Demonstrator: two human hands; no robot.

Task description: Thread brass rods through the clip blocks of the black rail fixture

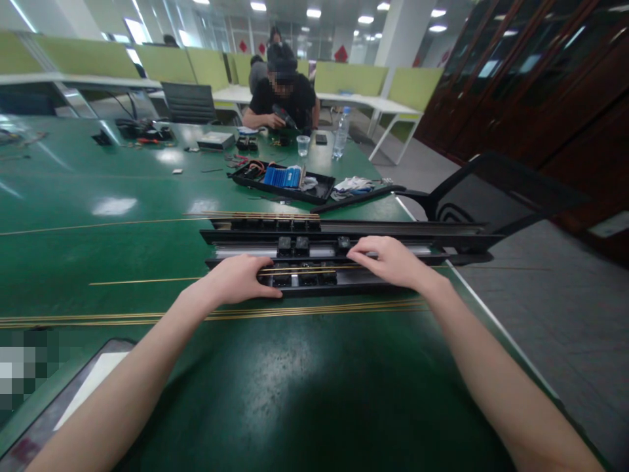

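My left hand [240,278] grips the left part of the nearest black rail [358,287], thumb on the near edge and fingers on the far edge. Small black blocks [308,274] sit in this rail, with thin brass-coloured rods [147,282] running over them. My right hand [388,259] is closed in a pinch beside a black block [344,245] in the middle rail [319,252]; what its fingertips hold, if anything, is hidden. Two more black blocks [293,246] stand to the left in that same rail.
Behind lies another black rail [403,227] with rods on top. More rods [314,311] lie on the green table [275,387] nearer me. Farther back are a black tray [322,189], a cup [303,145] and a bottle [341,134]. A person [282,92] holds a power drill [285,117].
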